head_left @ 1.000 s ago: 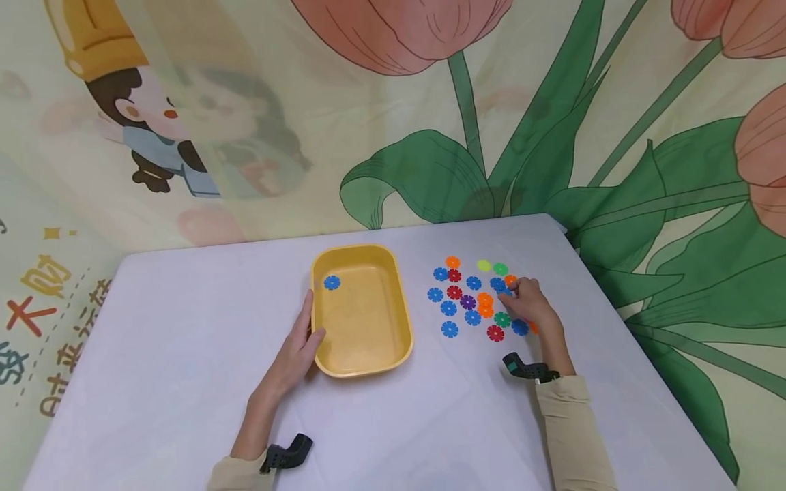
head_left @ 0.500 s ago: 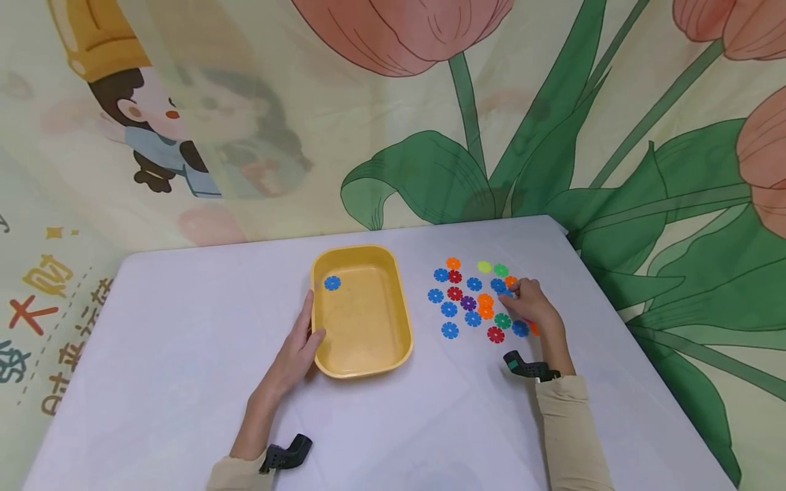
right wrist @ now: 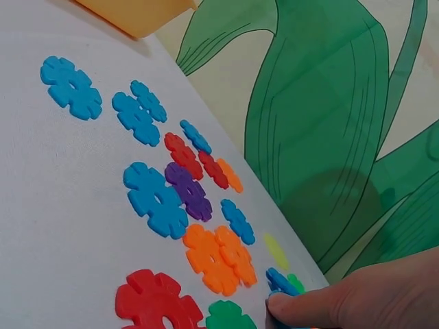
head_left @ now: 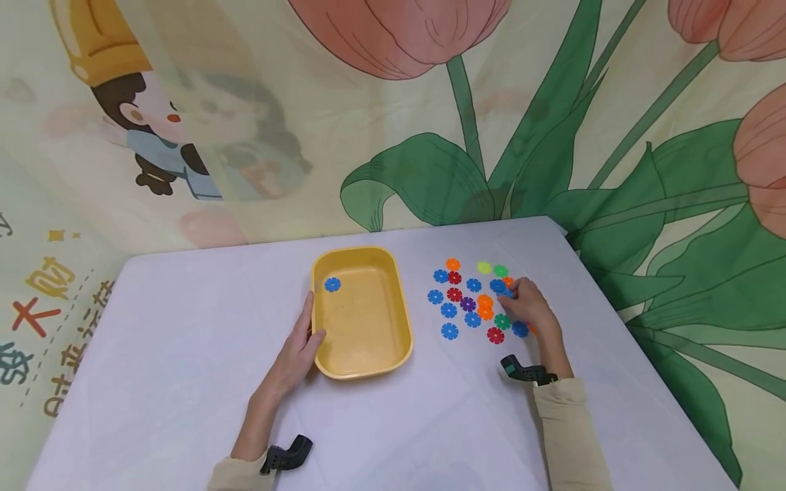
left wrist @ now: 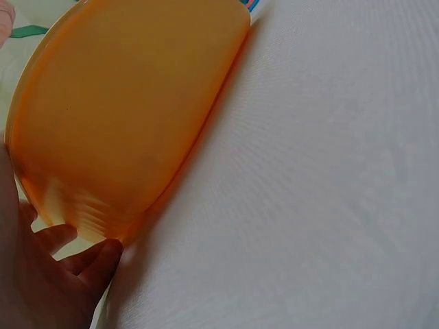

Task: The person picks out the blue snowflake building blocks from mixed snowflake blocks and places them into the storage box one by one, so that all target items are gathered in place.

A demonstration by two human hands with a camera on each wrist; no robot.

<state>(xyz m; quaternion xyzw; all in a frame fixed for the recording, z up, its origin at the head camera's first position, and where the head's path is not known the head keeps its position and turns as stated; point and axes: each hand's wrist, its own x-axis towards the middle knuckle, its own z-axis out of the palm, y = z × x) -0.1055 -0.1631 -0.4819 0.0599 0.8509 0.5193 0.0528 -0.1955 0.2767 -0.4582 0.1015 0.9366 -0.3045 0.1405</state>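
Note:
My left hand (head_left: pixel 297 358) holds the left side of a shallow yellow tray (head_left: pixel 362 372), thumb at the rim; the left wrist view shows the fingers (left wrist: pixel 103 264) at the tray's edge (left wrist: pixel 123 116). One blue notched plastic disc lies inside the tray. To the right, my right hand (head_left: pixel 533 305) pinches a blue notched disc (head_left: pixel 505 293) among the scattered ones. The right wrist view has my thumb (right wrist: pixel 302 308) against this blue disc; the other fingertips are hidden there.
Several flat notched discs lie loose right of the tray: red ones (head_left: pixel 495 335), a purple one (head_left: pixel 468 304), orange ones (head_left: pixel 485 312), green, yellow and more blue. A white cloth covers the table (head_left: pixel 184 341). Behind it hangs a printed tulip backdrop (head_left: pixel 417 177).
Both hands stay almost where they were, the left at the tray and the right at the blue disc. The head view has shifted slightly.

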